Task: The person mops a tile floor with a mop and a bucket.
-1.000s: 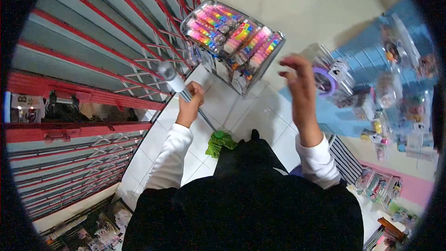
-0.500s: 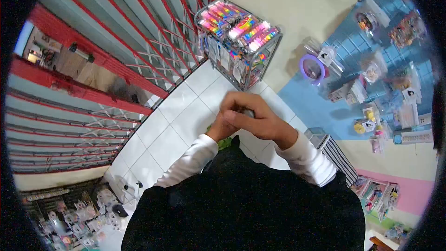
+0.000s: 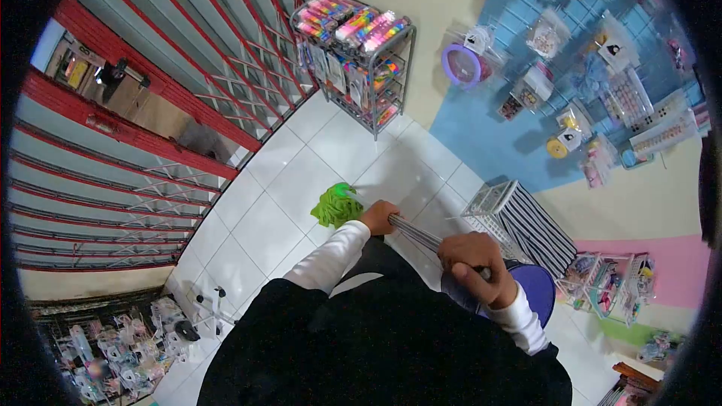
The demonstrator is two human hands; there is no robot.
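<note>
A mop slants across in front of my body, its bright green head (image 3: 336, 207) resting on the white floor tiles. Its silvery handle (image 3: 416, 234) runs to the lower right. My left hand (image 3: 378, 218) is closed round the handle nearer the mop head. Further up, my right hand (image 3: 475, 265) wraps the handle close to its top end. A purple round object (image 3: 537, 293), partly covered by my right hand and forearm, stands behind it on the floor.
Red-framed folding gates (image 3: 143, 143) line the left. A metal rack (image 3: 376, 75) of colourful goods stands ahead. On the right are a blue wall grid with hanging packets (image 3: 549, 34), a striped-covered white basket (image 3: 526, 222) and a small white rack (image 3: 602, 278). A wheeled chair base (image 3: 214, 310) stands lower left.
My hands, together on the handle before, are now apart: the right has moved down and right, the left slightly lower. The mop handle has tilted, and its green head shows more fully.
</note>
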